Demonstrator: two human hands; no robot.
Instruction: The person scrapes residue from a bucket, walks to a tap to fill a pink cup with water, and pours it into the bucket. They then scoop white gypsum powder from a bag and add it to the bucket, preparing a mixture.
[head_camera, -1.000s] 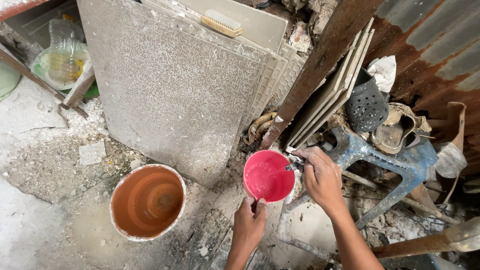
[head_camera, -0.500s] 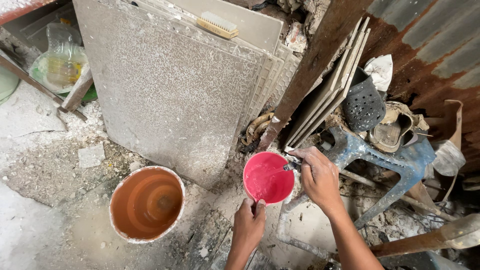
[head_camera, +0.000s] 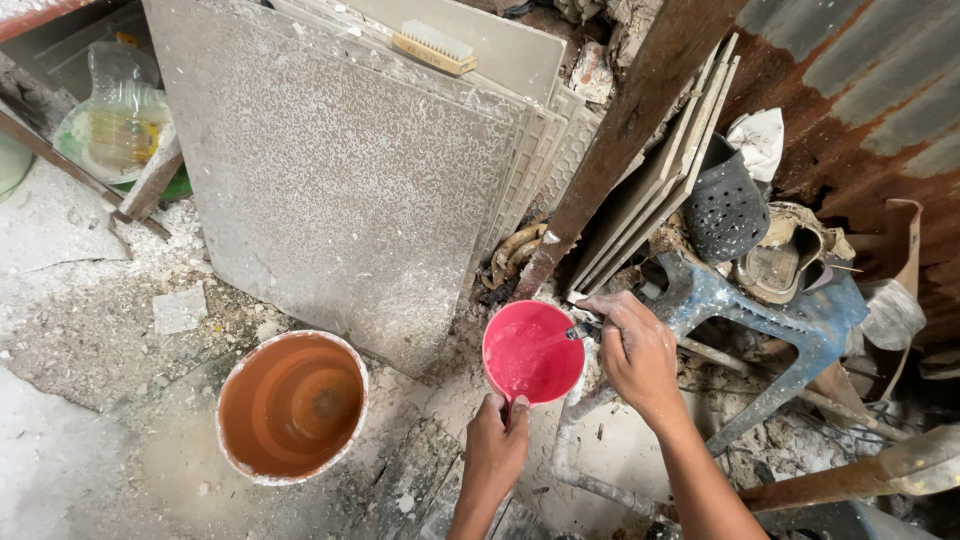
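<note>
Pink scoop (head_camera: 532, 352) gripped by my left hand (head_camera: 497, 452), right hand (head_camera: 636, 350) closed on tap (head_camera: 580, 330) at three o'clock; I'd hold it level.

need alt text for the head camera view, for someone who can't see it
Seen from above, the left hand holds a pink scoop by its handle while the right hand grips a small tap running water into it. An orange bucket sits on the dusty floor to the left, before large grey tiles leaning on the wall.
</note>
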